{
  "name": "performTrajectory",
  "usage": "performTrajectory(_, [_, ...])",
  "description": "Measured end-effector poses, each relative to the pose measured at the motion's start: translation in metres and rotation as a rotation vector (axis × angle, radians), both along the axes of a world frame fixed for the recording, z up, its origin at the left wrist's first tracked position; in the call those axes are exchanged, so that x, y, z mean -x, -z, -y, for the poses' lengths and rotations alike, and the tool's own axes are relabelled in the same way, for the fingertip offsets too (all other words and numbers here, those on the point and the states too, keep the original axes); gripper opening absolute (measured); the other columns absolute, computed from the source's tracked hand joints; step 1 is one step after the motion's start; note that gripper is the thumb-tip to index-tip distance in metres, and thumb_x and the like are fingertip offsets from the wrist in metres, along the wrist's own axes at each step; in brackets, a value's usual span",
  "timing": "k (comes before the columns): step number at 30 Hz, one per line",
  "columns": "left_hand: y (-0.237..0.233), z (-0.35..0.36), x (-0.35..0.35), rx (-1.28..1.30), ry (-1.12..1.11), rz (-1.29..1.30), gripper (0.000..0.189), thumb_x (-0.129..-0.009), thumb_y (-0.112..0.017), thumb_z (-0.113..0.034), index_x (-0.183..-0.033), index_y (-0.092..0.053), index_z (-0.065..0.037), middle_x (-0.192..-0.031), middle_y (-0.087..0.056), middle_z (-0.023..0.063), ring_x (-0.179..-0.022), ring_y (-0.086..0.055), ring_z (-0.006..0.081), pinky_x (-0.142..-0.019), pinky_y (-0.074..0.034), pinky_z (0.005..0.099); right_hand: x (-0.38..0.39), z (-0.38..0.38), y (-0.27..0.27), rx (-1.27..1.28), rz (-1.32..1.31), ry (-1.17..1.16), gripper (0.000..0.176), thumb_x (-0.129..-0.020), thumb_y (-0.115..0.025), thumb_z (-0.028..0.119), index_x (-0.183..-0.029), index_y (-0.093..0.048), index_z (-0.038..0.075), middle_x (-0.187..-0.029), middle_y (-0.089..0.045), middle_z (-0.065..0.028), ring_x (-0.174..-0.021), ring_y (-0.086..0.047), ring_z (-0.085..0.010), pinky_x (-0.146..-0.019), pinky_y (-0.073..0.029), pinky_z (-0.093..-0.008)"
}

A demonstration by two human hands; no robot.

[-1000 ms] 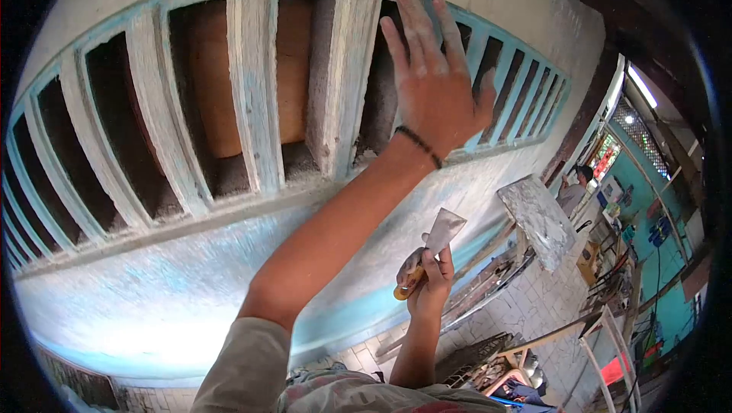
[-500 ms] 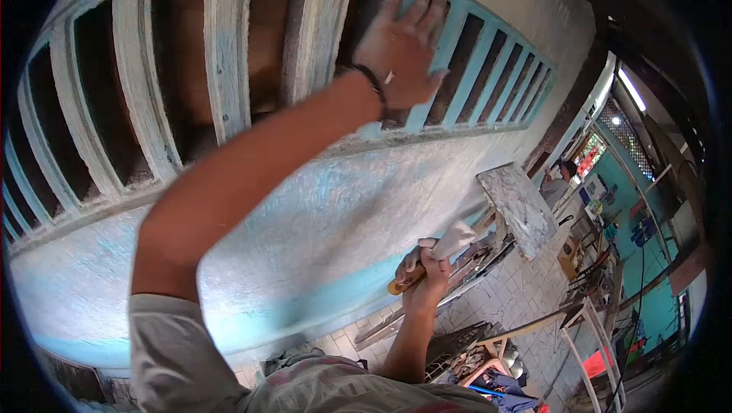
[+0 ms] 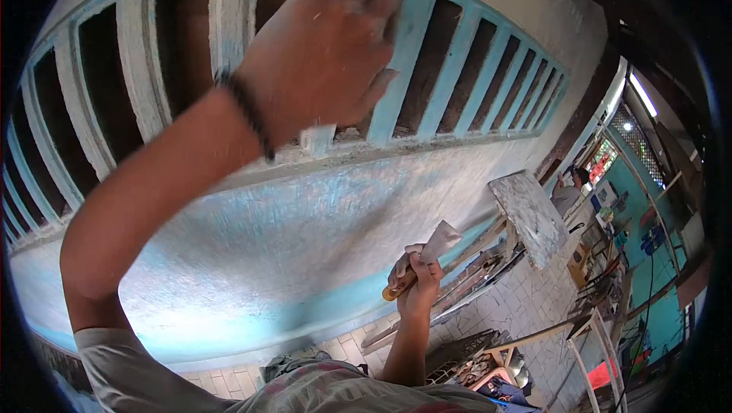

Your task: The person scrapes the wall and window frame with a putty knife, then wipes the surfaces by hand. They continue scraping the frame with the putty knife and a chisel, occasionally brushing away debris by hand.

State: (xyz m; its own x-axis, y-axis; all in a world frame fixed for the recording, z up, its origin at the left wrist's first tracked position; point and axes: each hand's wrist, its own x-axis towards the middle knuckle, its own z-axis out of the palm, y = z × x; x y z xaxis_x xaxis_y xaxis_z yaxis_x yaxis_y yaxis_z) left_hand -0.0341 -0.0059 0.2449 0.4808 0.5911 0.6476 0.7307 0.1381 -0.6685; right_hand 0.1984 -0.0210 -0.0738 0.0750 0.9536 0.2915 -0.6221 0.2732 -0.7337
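Observation:
My left hand point(image 3: 328, 54), with a dark beaded bracelet point(image 3: 245, 112) at its wrist, is raised in front of the window grille's upper part. Its thumb stands apart; its bent fingers are blurred, and I see nothing held in them. Whether the fingertips touch the slats point(image 3: 415, 47) cannot be made out. Lower down, my right hand point(image 3: 419, 279) is closed around the yellowish handle of a putty knife point(image 3: 441, 241), whose wide, whitish-smeared blade points up and to the right. Pale dust or filler coats the fingers of that hand.
Below the grille runs a patchy blue-white wall point(image 3: 305, 215). A stained board point(image 3: 530, 215) leans at the right, near a person point(image 3: 566, 193) farther back. Wooden frames point(image 3: 595, 352) and scrap pieces point(image 3: 469, 356) lie about the tiled floor point(image 3: 526, 302).
My left hand has come left along the grille and appears larger, its fingers going from outstretched to bent. The putty knife has turned slightly in view, still in my right hand.

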Motion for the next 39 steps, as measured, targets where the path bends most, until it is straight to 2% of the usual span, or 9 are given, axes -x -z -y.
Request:
performTrajectory(6, [-0.012,-0.042,0.053,-0.162,0.332,-0.208,0.086,-0.110,-0.040,-0.053,-0.162,-0.024,0.013,-0.170,-0.031,0.0276,-0.161,-0.025,0.0364,-0.133,-0.018,0.0491,0.009,-0.001,-0.005,0.000,0.025,-0.043,0.014,-0.104,-0.061,0.014,-0.110,-0.063,0.001,-0.067,-0.055,-0.0084,-0.049,-0.052,-0.0191,-0.047,-0.046,-0.0323])
performTrajectory(9, [0.011,0.000,0.033,-0.138,-0.005,-0.030,0.086,-0.109,-0.045,-0.050,-0.157,-0.028,0.019,-0.158,-0.040,0.0386,-0.153,-0.036,0.0472,-0.127,-0.029,0.0535,0.009,-0.002,-0.003,-0.011,0.018,-0.040,0.014,-0.105,-0.058,0.011,-0.109,-0.065,0.000,-0.066,-0.058,-0.0074,-0.048,-0.052,-0.0176,-0.047,-0.046,-0.0319])
performTrajectory(14, [-0.002,0.013,0.025,-0.140,0.287,0.195,0.082,-0.103,-0.054,-0.046,-0.146,-0.043,0.024,-0.144,-0.049,0.0425,-0.140,-0.047,0.0524,-0.121,-0.038,0.0565,0.009,-0.001,-0.004,-0.003,0.017,-0.044,0.015,-0.105,-0.058,0.012,-0.109,-0.064,-0.001,-0.067,-0.058,-0.0086,-0.049,-0.053,-0.0178,-0.048,-0.046,-0.0319])
performTrajectory(20, [0.015,0.010,0.050,-0.089,0.142,0.290,0.087,-0.102,-0.061,-0.046,-0.151,-0.038,0.022,-0.161,-0.027,0.0447,-0.155,-0.025,0.0540,-0.130,-0.013,0.0620,0.014,-0.002,-0.001,0.014,0.016,-0.083,0.015,-0.105,-0.060,0.013,-0.108,-0.064,-0.001,-0.067,-0.058,-0.0077,-0.048,-0.053,-0.0176,-0.047,-0.046,-0.0323])
performTrajectory(24, [0.034,0.039,0.072,-0.524,0.148,0.228,0.079,-0.098,-0.067,-0.048,-0.152,-0.050,0.006,-0.150,-0.057,0.0271,-0.140,-0.056,0.0384,-0.114,-0.048,0.0507,0.010,-0.006,0.009,0.048,-0.009,-0.070,0.014,-0.104,-0.062,0.014,-0.107,-0.064,0.000,-0.066,-0.058,-0.0066,-0.047,-0.052,-0.0168,-0.045,-0.045,-0.0320])
performTrajectory(28, [0.041,0.043,0.089,-0.557,0.781,0.873,0.069,-0.103,-0.065,-0.032,-0.156,-0.045,0.007,-0.158,-0.049,0.0280,-0.144,-0.053,0.0361,-0.118,-0.046,0.0473,0.021,-0.016,0.014,0.055,-0.033,-0.099,0.013,-0.103,-0.064,0.015,-0.105,-0.064,0.002,-0.066,-0.057,-0.0062,-0.046,-0.050,-0.0161,-0.043,-0.045,-0.0313])
performTrajectory(31, [0.048,-0.004,0.120,-0.776,0.537,0.470,0.062,-0.103,-0.059,-0.008,-0.159,-0.038,0.010,-0.157,-0.048,0.0328,-0.144,-0.053,0.0375,-0.114,-0.048,0.0458,0.029,-0.018,0.009,0.038,0.009,-0.162,0.012,-0.103,-0.063,0.015,-0.105,-0.062,0.003,-0.068,-0.055,-0.0054,-0.050,-0.050,-0.0158,-0.044,-0.046,-0.0311])
performTrajectory(35, [-0.009,-0.051,-0.003,-0.953,0.990,1.123,0.100,-0.105,-0.058,-0.046,-0.157,-0.011,0.025,-0.164,-0.002,0.0509,-0.156,-0.009,0.0622,-0.128,-0.006,0.0638,0.034,-0.013,0.000,0.008,-0.003,-0.145,0.014,-0.103,-0.062,0.017,-0.106,-0.061,0.003,-0.068,-0.052,-0.0038,-0.052,-0.050,-0.0151,-0.044,-0.044,-0.0305])
performTrajectory(39, [-0.040,-0.093,-0.051,-1.173,1.050,1.143,0.104,-0.104,-0.061,-0.041,-0.154,-0.002,0.029,-0.159,0.003,0.0563,-0.154,-0.001,0.0657,-0.127,-0.008,0.0649,0.025,-0.004,-0.004,0.032,-0.084,-0.099,0.014,-0.103,-0.065,0.016,-0.105,-0.064,0.002,-0.066,-0.056,-0.0048,-0.049,-0.051,-0.0150,-0.043,-0.045,-0.0306])
